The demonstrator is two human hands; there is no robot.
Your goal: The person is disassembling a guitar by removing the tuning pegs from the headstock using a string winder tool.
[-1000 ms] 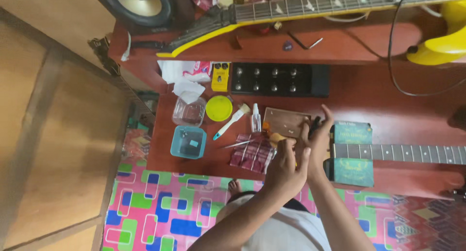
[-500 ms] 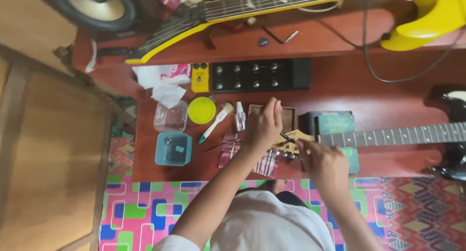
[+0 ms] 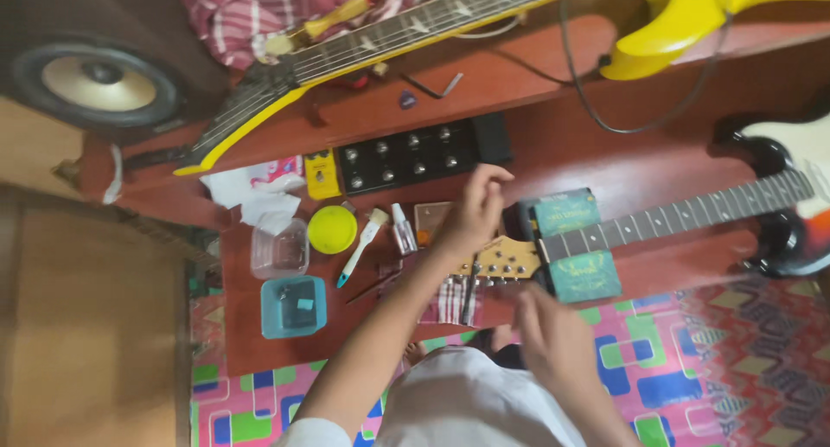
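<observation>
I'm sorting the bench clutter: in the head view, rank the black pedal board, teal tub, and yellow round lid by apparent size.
1. Black pedal board, largest.
2. Teal tub.
3. Yellow round lid, smallest.

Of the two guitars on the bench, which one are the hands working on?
The near one with the dark fretboard: the left hand rests at its pale headstock, the right hand just below. The yellow guitar lies untouched at the back.
</observation>
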